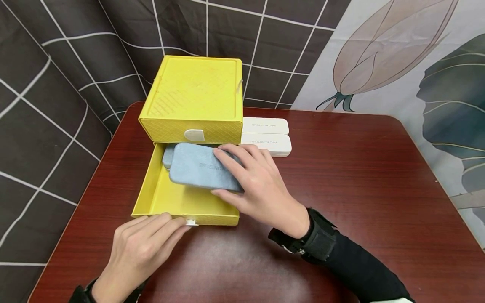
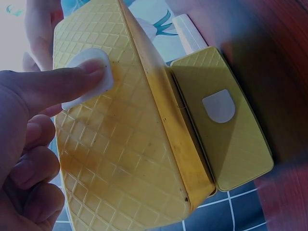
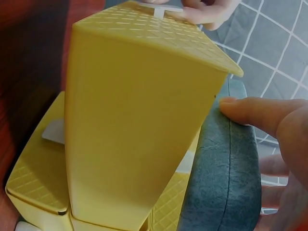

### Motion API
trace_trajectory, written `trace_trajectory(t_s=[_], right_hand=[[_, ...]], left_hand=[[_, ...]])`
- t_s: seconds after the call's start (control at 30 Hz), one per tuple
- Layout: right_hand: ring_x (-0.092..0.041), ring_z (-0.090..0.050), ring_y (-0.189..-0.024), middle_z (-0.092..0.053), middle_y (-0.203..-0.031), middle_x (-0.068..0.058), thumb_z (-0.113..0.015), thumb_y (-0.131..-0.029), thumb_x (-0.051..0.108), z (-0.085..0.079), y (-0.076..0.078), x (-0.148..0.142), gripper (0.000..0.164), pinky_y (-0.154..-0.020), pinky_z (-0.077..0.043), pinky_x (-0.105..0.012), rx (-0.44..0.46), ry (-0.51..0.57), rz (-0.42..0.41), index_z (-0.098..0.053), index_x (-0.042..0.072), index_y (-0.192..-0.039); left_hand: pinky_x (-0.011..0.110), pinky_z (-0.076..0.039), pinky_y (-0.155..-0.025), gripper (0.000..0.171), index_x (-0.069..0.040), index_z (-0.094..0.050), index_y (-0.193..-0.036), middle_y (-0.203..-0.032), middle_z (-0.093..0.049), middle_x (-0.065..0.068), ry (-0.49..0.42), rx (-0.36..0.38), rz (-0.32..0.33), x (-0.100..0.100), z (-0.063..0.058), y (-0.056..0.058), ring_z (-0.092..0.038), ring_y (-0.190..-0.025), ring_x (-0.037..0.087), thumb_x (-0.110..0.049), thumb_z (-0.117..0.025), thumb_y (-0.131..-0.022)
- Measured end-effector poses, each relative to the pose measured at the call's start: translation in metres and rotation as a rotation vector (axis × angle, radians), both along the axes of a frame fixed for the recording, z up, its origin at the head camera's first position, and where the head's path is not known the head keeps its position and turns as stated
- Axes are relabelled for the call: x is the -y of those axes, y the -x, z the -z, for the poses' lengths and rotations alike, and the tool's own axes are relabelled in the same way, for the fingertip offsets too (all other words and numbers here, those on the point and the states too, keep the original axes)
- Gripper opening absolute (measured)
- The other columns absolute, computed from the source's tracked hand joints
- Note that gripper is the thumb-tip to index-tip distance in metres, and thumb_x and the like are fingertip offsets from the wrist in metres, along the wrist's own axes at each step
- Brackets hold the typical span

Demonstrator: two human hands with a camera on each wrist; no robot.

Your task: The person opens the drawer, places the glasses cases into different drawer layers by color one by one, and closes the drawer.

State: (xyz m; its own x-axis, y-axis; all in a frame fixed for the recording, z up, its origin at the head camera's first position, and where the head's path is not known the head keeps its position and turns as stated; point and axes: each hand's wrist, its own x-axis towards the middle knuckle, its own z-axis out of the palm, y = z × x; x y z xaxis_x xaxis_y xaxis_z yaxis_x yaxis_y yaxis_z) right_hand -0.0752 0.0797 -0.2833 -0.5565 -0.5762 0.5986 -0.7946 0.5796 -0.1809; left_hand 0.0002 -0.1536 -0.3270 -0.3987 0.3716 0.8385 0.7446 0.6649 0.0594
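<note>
My right hand (image 1: pixel 261 181) grips the right end of a blue-grey glasses case (image 1: pixel 201 166), thumb on the near side and fingers over the far side. The case is tilted above the pulled-out yellow drawer (image 1: pixel 182 202), and a second blue-grey case (image 1: pixel 167 159) shows partly behind it. At the drawer's front, my left hand (image 1: pixel 145 237) pinches the white handle (image 2: pixel 98 79); its thumb lies on the handle, other fingers curled. In the right wrist view the held case (image 3: pixel 221 163) stands beside the drawer's side wall, with my thumb on its edge.
The yellow drawer chest (image 1: pixel 197 88) stands at the back left of the dark red table (image 1: pixel 341 168). Its lower drawer (image 2: pixel 197 77) is closed under the pulled-out one. Two white cases (image 1: pixel 265 143) with lettering lie right of the chest. A grey checked cloth (image 1: pixel 223 33) hangs behind.
</note>
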Motion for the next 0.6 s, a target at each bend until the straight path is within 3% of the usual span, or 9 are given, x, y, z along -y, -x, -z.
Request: trace_trajectory(t_s=[0.6], right_hand=[[-0.021,-0.047,-0.111,-0.052,-0.129,-0.005,-0.063,-0.083,0.044,0.000,-0.001,0.017,0.060,-0.086,-0.038,-0.035,-0.052,0.032,-0.053,-0.054,0.008,-0.130]], left_hand=[[0.016,-0.027,-0.044,0.016,-0.011,-0.069,-0.080,-0.065,-0.048,-0.010,0.008,0.022,-0.008,0.000,0.000,-0.001,-0.033,-0.049,0.002,-0.022,-0.060,-0.088]])
